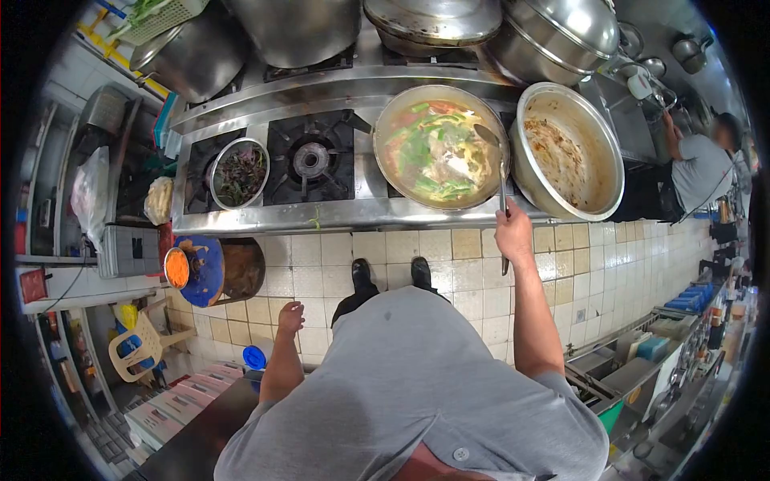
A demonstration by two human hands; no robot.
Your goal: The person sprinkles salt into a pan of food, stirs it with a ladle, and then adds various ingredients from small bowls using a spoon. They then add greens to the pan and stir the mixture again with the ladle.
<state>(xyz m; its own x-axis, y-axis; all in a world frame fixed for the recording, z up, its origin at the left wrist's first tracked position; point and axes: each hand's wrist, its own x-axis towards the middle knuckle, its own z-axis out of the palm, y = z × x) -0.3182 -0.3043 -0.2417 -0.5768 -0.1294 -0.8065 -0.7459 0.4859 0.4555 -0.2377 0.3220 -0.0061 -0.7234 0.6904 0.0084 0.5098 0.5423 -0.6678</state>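
My right hand is closed round the handle of a metal ladle. The ladle's bowl rests at the right side of a wide pan of soup, over the broth. Green vegetables and pale pieces float in the soup. Beside the pan on the right stands a deep metal pot with brown residue on its inside. My left hand hangs low at my left side, away from the stove, its fingers loosely curled with a gap and nothing visible in them.
A bowl of dark leaves sits on the left burner, next to a bare burner. Large pots line the back. A bowl of orange shreds stands on a blue surface at left. Another person works at the far right.
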